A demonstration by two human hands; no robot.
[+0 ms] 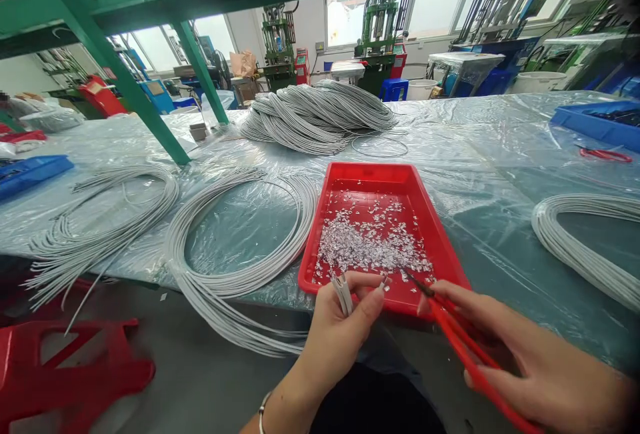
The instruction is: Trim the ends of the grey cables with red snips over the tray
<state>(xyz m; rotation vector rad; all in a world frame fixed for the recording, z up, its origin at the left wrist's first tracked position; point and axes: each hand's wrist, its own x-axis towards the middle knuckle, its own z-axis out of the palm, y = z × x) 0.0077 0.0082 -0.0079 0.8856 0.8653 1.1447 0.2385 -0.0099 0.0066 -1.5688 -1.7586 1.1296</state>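
My left hand (337,327) is closed around several grey cables (343,295), with one cable end pinched between thumb and forefinger. In my right hand (525,354) is a pair of red-handled cutters (465,347), their dark tips pointing left, a short way from the pinched cable end. Both hands are at the near edge of a red tray (440,234). Small silvery-white scraps (367,244) lie scattered in the tray, thickest in its middle and near part.
Left of the tray lie a coil of grey cable (200,274) and a looser bundle (115,234). A large cable heap (315,114) sits behind. Another coil (565,221) and red-handled scissors or cutters (605,154) are at right. A green post (135,94) crosses the left side.
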